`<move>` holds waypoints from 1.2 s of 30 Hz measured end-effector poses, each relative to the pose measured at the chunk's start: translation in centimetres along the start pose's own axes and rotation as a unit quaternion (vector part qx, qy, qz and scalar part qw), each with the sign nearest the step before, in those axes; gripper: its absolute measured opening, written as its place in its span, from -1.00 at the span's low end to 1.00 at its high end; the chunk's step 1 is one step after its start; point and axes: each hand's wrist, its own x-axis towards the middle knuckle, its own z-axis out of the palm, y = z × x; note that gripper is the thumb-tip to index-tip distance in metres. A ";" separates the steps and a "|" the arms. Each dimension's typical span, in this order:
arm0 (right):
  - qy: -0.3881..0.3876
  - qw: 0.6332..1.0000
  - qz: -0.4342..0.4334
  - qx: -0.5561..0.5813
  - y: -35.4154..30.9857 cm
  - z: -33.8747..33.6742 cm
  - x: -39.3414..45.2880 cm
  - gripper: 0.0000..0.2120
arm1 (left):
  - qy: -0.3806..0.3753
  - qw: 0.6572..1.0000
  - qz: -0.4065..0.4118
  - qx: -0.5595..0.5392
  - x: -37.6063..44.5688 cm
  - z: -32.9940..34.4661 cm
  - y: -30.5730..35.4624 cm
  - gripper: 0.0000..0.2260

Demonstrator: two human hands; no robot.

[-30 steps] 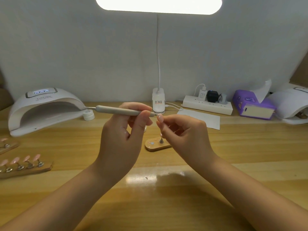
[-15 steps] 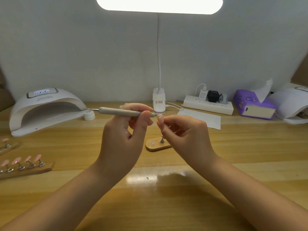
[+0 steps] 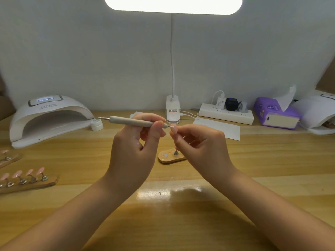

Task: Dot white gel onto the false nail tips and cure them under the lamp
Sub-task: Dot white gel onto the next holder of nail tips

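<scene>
My left hand grips a grey dotting pen held level, its metal tip pointing right. My right hand pinches a pale pink false nail tip on its small stand, raised above the table. The pen's tip touches the nail. A small white gel jar sits by the mouth of the white curing lamp at the back left. Below my hands lies an oval wooden holder with one metal peg.
Wooden strips with several pink nail tips lie at the left edge. A clip desk lamp base, a white power strip, white paper, a purple tissue pack and a second white lamp line the back.
Both hands stay close together at the same spot; the pen tip has shifted only slightly against the nail.
</scene>
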 end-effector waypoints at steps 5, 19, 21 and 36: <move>0.002 1.000 -0.003 -0.007 0.0 -0.1 0.1 -0.89 | -0.002 1.000 0.007 -0.015 -0.1 0.0 0.1 -0.93; 0.001 1.000 -0.004 -0.006 -0.1 -0.1 0.1 -0.90 | 0.009 1.000 0.002 -0.006 -0.1 -0.1 0.1 -0.90; 0.003 1.000 -0.005 -0.003 -0.1 0.0 0.0 -0.90 | 0.010 1.000 -0.001 -0.008 -0.1 0.0 0.0 -0.90; 0.000 1.000 0.004 0.002 -0.2 0.0 0.0 -0.91 | 0.015 1.000 -0.005 -0.009 -0.2 0.0 0.0 -0.92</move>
